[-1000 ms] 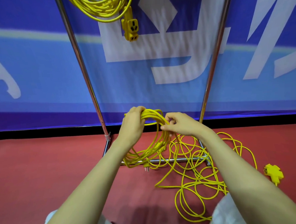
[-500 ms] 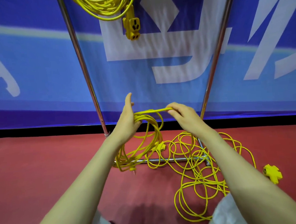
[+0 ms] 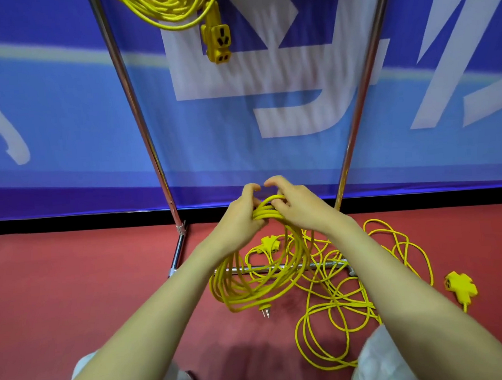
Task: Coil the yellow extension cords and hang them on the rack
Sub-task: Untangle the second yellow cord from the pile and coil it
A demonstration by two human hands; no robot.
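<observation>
Yellow coil (image 3: 250,289) was held by its top, low before the rack (image 3: 139,114) | left hand (image 3: 240,220): fingers were curled round the gathered loops | right hand (image 3: 301,207): fingers were curled onto a loop there | step judged: coiling, unfinished | next: loose cord (image 3: 334,317) on the floor (image 3: 73,288) to be gathered in.

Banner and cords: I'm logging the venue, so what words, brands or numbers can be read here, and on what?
Banner: big white shapes, cut off by the frame; no word reads.
Hanging socket: no readable marking.
None elsewhere.
</observation>
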